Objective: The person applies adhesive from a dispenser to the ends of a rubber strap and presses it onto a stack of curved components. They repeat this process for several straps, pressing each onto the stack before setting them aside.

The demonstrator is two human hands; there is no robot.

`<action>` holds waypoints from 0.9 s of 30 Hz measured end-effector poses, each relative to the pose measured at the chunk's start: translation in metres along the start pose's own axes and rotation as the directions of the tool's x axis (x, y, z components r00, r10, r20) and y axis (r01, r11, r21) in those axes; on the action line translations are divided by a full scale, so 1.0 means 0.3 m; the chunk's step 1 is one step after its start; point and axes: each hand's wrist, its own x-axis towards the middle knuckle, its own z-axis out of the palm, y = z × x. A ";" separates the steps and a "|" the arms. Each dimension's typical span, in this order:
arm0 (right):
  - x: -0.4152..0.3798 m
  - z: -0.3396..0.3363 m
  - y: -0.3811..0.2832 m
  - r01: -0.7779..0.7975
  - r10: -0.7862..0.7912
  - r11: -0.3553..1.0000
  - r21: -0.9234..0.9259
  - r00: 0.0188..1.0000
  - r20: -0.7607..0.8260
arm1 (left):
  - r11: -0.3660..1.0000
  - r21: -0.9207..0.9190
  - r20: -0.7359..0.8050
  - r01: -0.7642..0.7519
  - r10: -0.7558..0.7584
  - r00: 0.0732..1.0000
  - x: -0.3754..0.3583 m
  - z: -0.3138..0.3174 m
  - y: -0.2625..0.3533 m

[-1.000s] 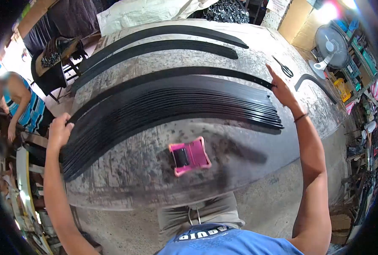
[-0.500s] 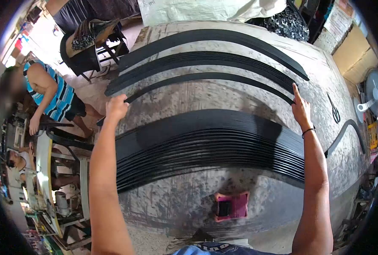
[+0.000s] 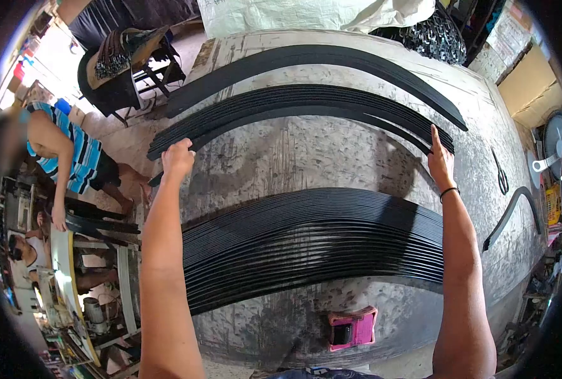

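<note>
One thin curved black strip [image 3: 243, 120] spans between my two hands, against the near edge of a middle stack of curved black strips [image 3: 293, 93]. My left hand [image 3: 178, 158] is closed on the strip near its left end. On the right, my right hand [image 3: 441, 158] pinches the strip, its index finger stretched along the stack's end. Farther off lies another group of black strips [image 3: 331, 55]. A large fanned stack of black strips [image 3: 312, 221] rests between my forearms, nearer to me.
On the worktable [image 3: 249, 328] are a pink-framed object [image 3: 360, 328], scissors [image 3: 501, 174] and a short curved black piece [image 3: 514, 211]. A person in a striped top [image 3: 72, 148] stands at left; another person [image 3: 28, 249] is below. A fan [image 3: 556, 148] is at right.
The held strip has moved away from me, closing the gap to the middle stack. The view has shifted slightly, and the person in stripes has lowered an arm.
</note>
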 end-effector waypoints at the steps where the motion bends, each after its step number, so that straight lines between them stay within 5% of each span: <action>1: 0.004 0.008 0.005 -0.002 0.002 1.000 -0.002 1.000 0.002 | 1.000 -0.006 0.003 0.002 -0.002 1.000 0.009 0.004 0.004; 16: 0.065 0.081 0.016 -0.011 0.011 1.000 -0.024 1.000 0.029 | 0.999 0.030 0.033 0.031 -0.032 0.999 0.057 0.039 -0.002; 18: 0.080 0.052 -0.004 -0.111 0.110 0.994 -0.003 0.986 0.128 | 0.999 0.038 -0.006 -0.018 0.018 1.000 0.076 0.079 -0.034; 20: 0.064 0.056 0.000 -0.055 0.060 0.996 -0.073 0.996 0.065 | 0.995 0.079 0.025 -0.057 0.055 0.998 0.105 0.098 -0.051; 27: 0.030 0.024 0.003 -0.082 0.094 0.993 -0.089 0.985 0.143 | 0.999 0.027 0.039 0.041 -0.042 0.998 0.058 0.048 -0.030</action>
